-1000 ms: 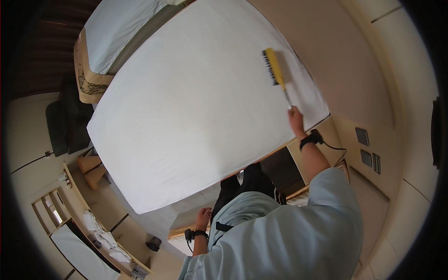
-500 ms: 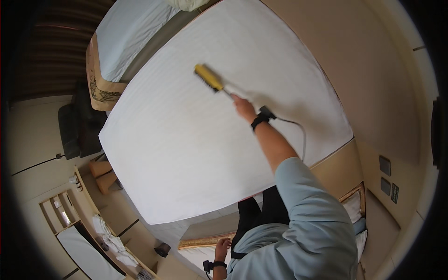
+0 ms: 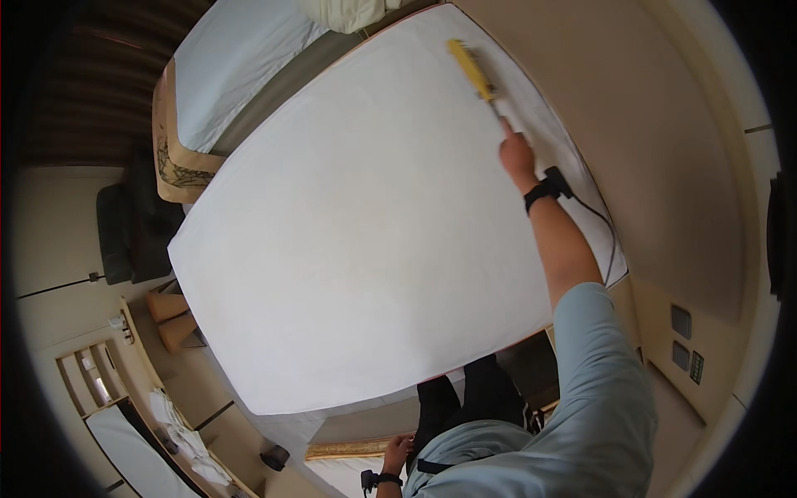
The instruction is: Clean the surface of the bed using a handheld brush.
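My right hand (image 3: 518, 158) is closed around the handle of a yellow brush (image 3: 471, 70), with the arm stretched out across the bed. The brush head is at the far right part of the white-sheeted mattress (image 3: 349, 224), angled away from me. Dark bristles show along its side in the earlier frame; now they are mostly out of sight. My left hand (image 3: 398, 453) hangs low beside my dark trousers, fingers loosely bent and apart, with nothing visible in it. A black band with a small box and cable circles each wrist.
A second bed (image 3: 241, 75) with pale bedding stands at the far left. A padded tan headboard wall (image 3: 631, 108) borders the right side. Dark chair (image 3: 124, 241), wooden shelf unit (image 3: 87, 378) and small dark bin (image 3: 274, 457) are on the left. Behind me is another gold-edged surface (image 3: 349, 449).
My right hand has swept the brush away from me and to the right, from mid-bed to the far right side. My left hand stays by my leg.
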### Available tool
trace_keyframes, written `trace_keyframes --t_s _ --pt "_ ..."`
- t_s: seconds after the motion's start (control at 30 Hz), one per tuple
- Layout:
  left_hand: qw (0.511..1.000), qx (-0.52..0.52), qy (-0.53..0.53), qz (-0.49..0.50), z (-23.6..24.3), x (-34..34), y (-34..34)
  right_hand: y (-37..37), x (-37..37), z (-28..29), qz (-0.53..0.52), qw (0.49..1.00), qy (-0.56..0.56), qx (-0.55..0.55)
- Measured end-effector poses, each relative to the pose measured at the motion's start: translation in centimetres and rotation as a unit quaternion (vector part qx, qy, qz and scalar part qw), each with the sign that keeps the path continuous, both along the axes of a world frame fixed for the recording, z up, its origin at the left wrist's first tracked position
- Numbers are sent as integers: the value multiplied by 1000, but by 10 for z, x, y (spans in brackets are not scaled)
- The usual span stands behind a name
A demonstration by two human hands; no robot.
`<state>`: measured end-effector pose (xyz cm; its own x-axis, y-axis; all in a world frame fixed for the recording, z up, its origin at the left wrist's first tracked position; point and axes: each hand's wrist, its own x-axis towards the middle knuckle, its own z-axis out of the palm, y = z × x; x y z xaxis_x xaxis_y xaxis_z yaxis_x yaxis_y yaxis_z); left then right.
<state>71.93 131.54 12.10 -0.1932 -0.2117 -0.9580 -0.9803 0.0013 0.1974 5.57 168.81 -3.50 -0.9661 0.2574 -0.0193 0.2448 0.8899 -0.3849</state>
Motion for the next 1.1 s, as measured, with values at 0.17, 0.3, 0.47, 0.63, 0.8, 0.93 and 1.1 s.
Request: trace_keyframes --t_s 0.17,0.3,0.47,0.63,0.8,0.93,1.1 --pt "1000 -17 6 -5 5 -6 -2 -118 -31 -17 124 943 -10 -308" --pt "998 -43 -53 -17 17 0 -5 -147 -53 -51 125 932 3 -341" --pt "997 -35 -54 39 15 17 3 -35 -75 -65 -2 981 -3 -193" --pt "999 -38 -14 -20 -1 19 10 36 -40 -12 -48 995 10 91" --pt "998 -17 14 -50 -6 -13 10 -8 49 -19 92 995 9 -29" --pt "993 -8 61 -105 -2 -34 7 -80 150 -30 164 933 -78 -311" --pt "991 -19 62 -119 -2 -41 -10 -63 244 -27 84 898 -114 -416"
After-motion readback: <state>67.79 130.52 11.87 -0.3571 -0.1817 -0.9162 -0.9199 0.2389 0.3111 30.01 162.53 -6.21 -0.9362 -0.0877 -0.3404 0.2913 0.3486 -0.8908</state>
